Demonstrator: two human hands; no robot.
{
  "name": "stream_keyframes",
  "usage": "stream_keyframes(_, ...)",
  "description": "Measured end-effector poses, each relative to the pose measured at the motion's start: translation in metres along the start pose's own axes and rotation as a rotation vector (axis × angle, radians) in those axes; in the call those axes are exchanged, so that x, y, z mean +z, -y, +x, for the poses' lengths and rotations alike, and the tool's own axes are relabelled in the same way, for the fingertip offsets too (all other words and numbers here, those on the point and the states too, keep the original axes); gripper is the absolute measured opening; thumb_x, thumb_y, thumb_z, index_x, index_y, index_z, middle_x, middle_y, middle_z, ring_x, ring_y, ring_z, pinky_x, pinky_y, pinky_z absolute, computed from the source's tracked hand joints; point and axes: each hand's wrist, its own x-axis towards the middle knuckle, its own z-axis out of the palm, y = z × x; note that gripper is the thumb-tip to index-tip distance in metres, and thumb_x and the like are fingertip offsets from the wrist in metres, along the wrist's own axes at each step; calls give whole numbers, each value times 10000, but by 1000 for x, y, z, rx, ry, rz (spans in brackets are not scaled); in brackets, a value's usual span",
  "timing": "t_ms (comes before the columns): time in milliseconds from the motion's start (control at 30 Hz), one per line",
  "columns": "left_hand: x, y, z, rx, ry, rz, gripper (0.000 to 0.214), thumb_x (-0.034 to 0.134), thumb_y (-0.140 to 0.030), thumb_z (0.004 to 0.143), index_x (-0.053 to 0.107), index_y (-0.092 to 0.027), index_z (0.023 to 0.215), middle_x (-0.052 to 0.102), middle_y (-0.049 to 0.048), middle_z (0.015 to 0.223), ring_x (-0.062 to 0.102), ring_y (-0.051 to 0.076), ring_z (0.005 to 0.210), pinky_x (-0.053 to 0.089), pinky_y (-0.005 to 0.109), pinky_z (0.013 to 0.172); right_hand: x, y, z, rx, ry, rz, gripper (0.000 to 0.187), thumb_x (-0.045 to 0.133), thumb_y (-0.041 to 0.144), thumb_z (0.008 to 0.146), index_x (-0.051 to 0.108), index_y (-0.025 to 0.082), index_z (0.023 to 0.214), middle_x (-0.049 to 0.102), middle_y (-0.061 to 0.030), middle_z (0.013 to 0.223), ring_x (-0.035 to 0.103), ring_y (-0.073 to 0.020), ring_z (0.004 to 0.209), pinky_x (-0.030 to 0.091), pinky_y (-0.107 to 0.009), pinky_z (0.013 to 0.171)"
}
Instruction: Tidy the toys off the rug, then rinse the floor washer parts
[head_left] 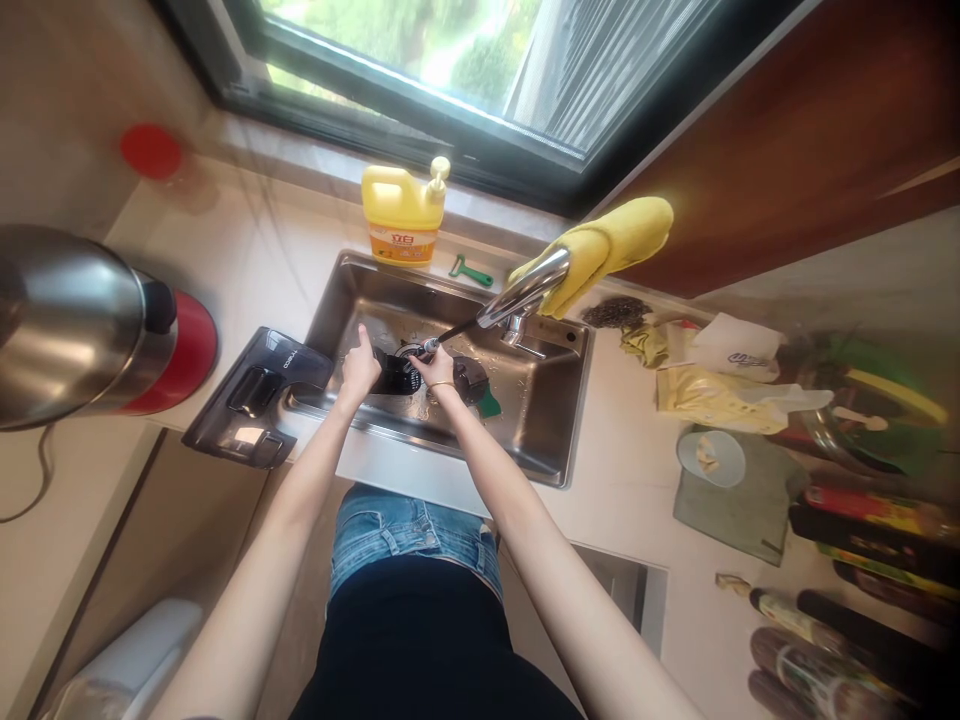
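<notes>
Both my hands are down in the steel sink. My left hand is closed round a black, cup-shaped plastic part, with the thumb sticking up. My right hand pinches a pull-out spray head on its dark hose, held right over the black part. The hose runs from the chrome faucet. A second dark part and a green sponge lie in the basin just right of my hands.
A dark grey appliance tray rests on the sink's left edge. A yellow detergent bottle, a green scraper and a yellow glove sit behind the sink. A steel kettle stands left. Bags, a small bowl and bottles crowd the right counter.
</notes>
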Motion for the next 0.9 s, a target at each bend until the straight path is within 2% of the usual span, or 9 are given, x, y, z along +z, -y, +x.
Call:
stream_keyframes(133,4,2,-2,10,-28,-12,816,442,-78,850,79,-86,1581,717,243,1019,705,319,1017,534,380,849,1,0,-6,-31,40,-3,258,772,240,668,590,221,849,695,31,742,693,-179,750,552,-325,817)
stream_keyframes(267,14,15,-1,-11,-80,-77,807,456,-131,874,74,-105,1584,735,205,996,717,303,984,540,369,837,-3,-5,-10,-52,42,-16,272,776,252,672,608,224,885,698,37,730,702,-186,752,553,-334,824)
stream_keyframes(400,33,31,2,-10,-166,-245,805,472,-172,888,76,-148,1588,718,163,1164,702,260,1052,525,345,904,-5,-5,-8,-23,23,3,271,782,263,666,598,225,861,697,34,725,706,-198,760,554,-349,827)
stream_keyframes(533,52,38,5,-65,-230,-409,801,490,-179,883,102,-158,1584,687,129,1258,670,219,1134,499,321,973,4,7,-8,1,16,78,275,774,258,681,605,223,894,705,29,755,704,-190,782,542,-338,854)
stream_keyframes(733,82,42,17,-285,-131,-493,799,535,-192,854,167,-107,1557,717,128,1162,673,192,1119,492,312,1004,17,22,-14,52,14,138,291,755,261,690,613,229,942,708,37,786,687,-166,794,531,-294,861)
stream_keyframes(800,92,45,20,-303,-118,-492,805,549,-189,842,176,-70,1545,685,161,1223,652,196,1161,482,311,1023,17,22,-14,51,25,147,298,757,248,683,617,218,944,708,29,801,683,-162,795,526,-284,858)
stream_keyframes(900,104,48,22,-310,-121,-471,788,568,-197,841,206,-40,1524,558,232,1392,540,221,1315,429,328,1091,15,21,-13,39,46,149,289,761,235,677,625,208,931,707,19,819,678,-163,805,522,-281,859)
